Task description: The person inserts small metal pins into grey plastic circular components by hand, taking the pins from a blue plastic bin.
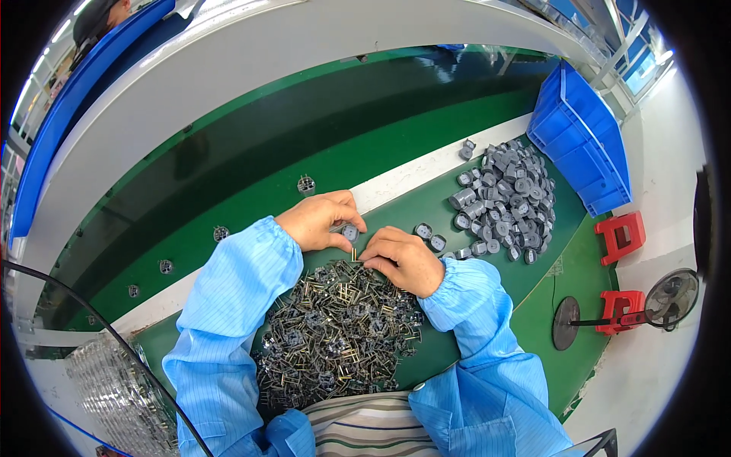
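Observation:
My left hand [318,219] pinches a small round grey plastic part [350,232] between thumb and fingers. My right hand [401,258] sits just to its right, fingertips closed on a small brass-coloured metal pin [354,254] held up to that part. Both hands hover over the far edge of a heap of dark pieces with metal pins [335,331] on the green table [533,305]. Both forearms wear light blue sleeves.
A pile of grey round parts [504,199] lies to the right, with a blue bin [582,137] behind it. Single grey parts [306,184] ride on the dark green conveyor belt [251,152]. Red stools [622,236] and a floor fan [670,297] stand on the right.

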